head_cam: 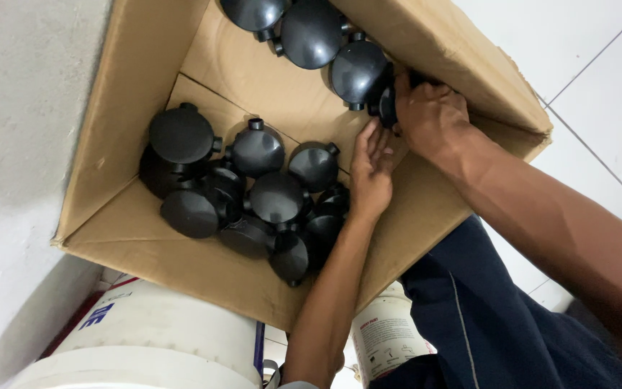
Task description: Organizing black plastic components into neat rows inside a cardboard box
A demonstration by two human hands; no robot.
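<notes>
Inside a large cardboard box [131, 122] lie several round black plastic junction boxes with short stubs, one heap [253, 194] near the front and a row [311, 32] along the back. My right hand [430, 115] is closed around a black round box [388, 104] at the right end of the back row, against the box's right wall. My left hand [370, 176] reaches in from below, fingers apart, its fingertips just under that same piece and beside the front heap. It holds nothing that I can see.
The cardboard box rests on white plastic buckets [152, 331] with a second labelled bucket [386, 338] beside them. A grey wall [16, 144] is to the left. White tiled floor [592, 65] lies to the right. My dark blue trouser leg [484, 324] is at the bottom right.
</notes>
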